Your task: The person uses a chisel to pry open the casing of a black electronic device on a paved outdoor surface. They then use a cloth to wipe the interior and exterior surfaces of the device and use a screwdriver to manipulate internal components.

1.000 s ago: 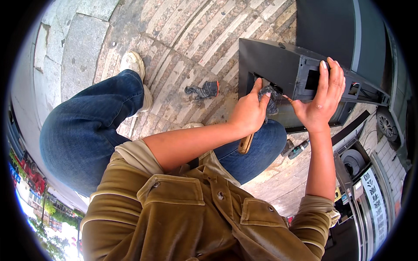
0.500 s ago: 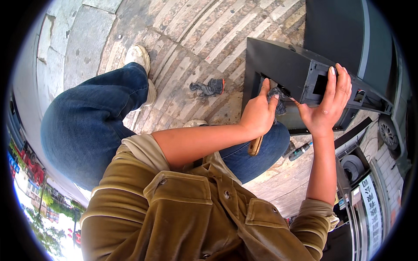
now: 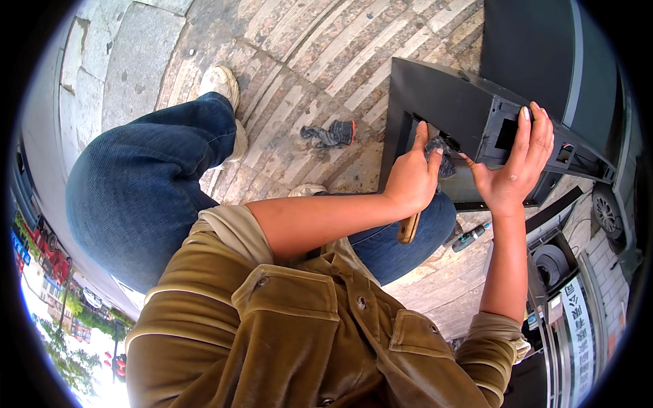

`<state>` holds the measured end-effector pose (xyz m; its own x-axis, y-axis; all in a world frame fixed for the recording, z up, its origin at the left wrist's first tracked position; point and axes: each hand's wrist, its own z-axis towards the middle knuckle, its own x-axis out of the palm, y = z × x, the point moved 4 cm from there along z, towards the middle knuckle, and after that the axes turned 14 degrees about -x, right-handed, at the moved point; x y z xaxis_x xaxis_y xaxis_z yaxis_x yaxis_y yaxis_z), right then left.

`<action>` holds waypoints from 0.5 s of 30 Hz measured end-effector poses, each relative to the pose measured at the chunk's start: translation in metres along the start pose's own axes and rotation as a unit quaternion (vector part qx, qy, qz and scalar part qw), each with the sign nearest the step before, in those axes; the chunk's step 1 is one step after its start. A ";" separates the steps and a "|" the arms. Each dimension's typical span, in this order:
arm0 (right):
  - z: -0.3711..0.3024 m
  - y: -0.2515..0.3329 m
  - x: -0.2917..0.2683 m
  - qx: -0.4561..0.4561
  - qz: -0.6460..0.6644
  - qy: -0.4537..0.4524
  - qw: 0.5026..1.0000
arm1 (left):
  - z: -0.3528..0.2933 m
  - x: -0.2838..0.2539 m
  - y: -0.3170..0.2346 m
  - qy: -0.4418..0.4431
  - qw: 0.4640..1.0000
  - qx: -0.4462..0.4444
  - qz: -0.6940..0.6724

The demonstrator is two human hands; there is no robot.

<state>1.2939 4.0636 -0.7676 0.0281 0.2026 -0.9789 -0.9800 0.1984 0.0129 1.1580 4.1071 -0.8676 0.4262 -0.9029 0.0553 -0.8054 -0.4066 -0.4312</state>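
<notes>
- Two bare hands at one black plastic panel [image 3: 449, 112], a boxy, angular piece with a square cut-out, propped on the paving in front of the knees.
- Left hand [image 3: 410, 178]: grip clenched on one grey rag [image 3: 442, 155], pressed against the panel's inner face; a wooden handle [image 3: 409, 227] pokes out below the palm.
- Right hand [image 3: 511, 170]: open, fingers spread flat over the panel's edge, bracing, not clasping.
- One crumpled grey glove [image 3: 330, 134] with orange cuff, lying apart on the striped stone paving [image 3: 306, 61].
- One screwdriver [image 3: 467, 238], dark-handled, on the ground by the knee.
</notes>
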 end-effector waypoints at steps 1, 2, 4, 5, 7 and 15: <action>0.000 0.001 0.001 -0.002 0.000 -0.001 1.000 | 0.000 0.000 0.001 -0.004 1.000 0.002 0.001; 0.000 0.000 0.000 -0.003 -0.004 -0.001 1.000 | 0.001 0.000 0.002 0.000 1.000 0.007 0.000; 0.001 0.000 -0.001 0.001 -0.009 0.013 1.000 | 0.003 -0.002 0.003 0.010 1.000 0.018 0.000; 0.000 0.000 -0.001 0.006 -0.011 0.026 1.000 | 0.004 -0.005 0.001 0.021 0.999 0.014 0.027; -0.001 0.000 -0.002 0.025 -0.012 0.040 0.999 | 0.004 -0.023 -0.009 0.049 0.991 0.020 0.119; 0.000 0.001 -0.006 0.050 0.000 0.058 0.997 | 0.031 -0.056 -0.026 0.165 0.926 0.216 0.263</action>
<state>1.2926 4.0630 -0.7619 -0.0003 0.0910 -0.9959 -0.9554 0.2941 0.0271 1.1681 4.1724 -0.8873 -0.1840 -0.9827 -0.0235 -0.5950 0.1303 -0.7931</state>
